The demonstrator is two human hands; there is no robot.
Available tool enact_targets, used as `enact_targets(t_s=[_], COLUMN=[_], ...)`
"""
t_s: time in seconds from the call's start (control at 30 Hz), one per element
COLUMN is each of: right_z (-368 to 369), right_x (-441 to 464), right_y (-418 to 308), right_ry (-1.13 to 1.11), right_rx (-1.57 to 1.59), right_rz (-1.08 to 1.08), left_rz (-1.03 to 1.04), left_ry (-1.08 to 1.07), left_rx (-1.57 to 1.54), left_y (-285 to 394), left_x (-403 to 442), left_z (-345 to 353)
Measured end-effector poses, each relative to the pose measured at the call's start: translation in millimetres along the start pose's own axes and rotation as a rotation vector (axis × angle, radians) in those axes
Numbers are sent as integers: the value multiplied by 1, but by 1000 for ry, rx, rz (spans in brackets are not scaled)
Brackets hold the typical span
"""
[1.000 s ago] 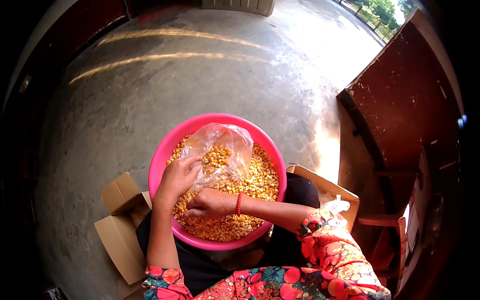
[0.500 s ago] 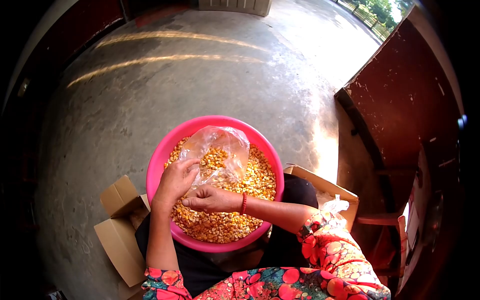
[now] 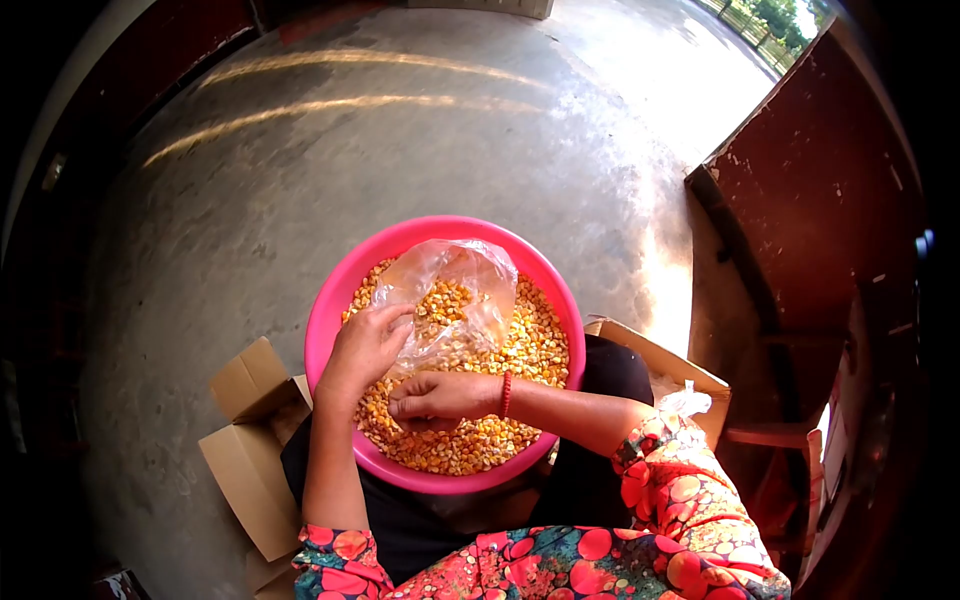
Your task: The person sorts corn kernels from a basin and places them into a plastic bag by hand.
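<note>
A pink basin (image 3: 330, 290) full of yellow corn kernels (image 3: 545, 335) rests at my lap. On the kernels lies a clear plastic bag (image 3: 497, 285), its mouth towards me, with some corn inside. My left hand (image 3: 365, 348) is at the bag's near left edge, thumb and fingers closed on the thin film. Just right of it and closer to me, my right hand (image 3: 440, 397) hovers low over the corn, fingers curled in. What lies within those fingers is hidden. A red bead bracelet (image 3: 506, 395) circles the right wrist.
An open cardboard box (image 3: 250, 480) stands left of my legs. Another carton (image 3: 665, 355), with clear plastic (image 3: 687, 400) at its edge, is on the right. Beyond is a concrete floor (image 3: 330, 190), with a dark red door panel (image 3: 800, 190) at right.
The whole view has shifted slightly, so the basin appears a little further right and higher. My right hand has curled its fingers more. The left stays at the bag's edge.
</note>
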State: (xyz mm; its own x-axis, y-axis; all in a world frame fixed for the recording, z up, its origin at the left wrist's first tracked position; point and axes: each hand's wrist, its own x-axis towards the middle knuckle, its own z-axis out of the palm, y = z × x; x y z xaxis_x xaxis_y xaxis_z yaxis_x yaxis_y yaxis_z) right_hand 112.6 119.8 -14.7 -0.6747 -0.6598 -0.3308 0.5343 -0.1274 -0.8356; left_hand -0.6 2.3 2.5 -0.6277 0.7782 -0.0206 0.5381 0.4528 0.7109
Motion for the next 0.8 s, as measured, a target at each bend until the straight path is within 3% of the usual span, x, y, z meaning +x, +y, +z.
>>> enact_targets(t_s=[0.1,0.13,0.23,0.37,0.57,0.7,0.8], right_z=[15,14,7,-5,-30,-41,-52], right_x=[12,10,1,-9,-19,-19,-11], right_y=[15,15,1,-14,-30,-31,-26], right_ry=[-218,-184,-159,60,485,764,751], right_rx=[-218,-334,-258,-86,299,229,223], right_rz=[-212,-210,-149,-68,-299,-530,-602], left_rz=[4,15,-21,-17,-26,-2,-29], left_ry=[-9,-12,-10,-19,-33,-32,-58], left_rx=[26,30,-20,-23,-10,41,26], left_y=[-4,-6,-4,-1,-5,1,4], left_x=[0,-1,-2,-1,-1,-1,0], left_z=[2,2,2,-1,4,2,1])
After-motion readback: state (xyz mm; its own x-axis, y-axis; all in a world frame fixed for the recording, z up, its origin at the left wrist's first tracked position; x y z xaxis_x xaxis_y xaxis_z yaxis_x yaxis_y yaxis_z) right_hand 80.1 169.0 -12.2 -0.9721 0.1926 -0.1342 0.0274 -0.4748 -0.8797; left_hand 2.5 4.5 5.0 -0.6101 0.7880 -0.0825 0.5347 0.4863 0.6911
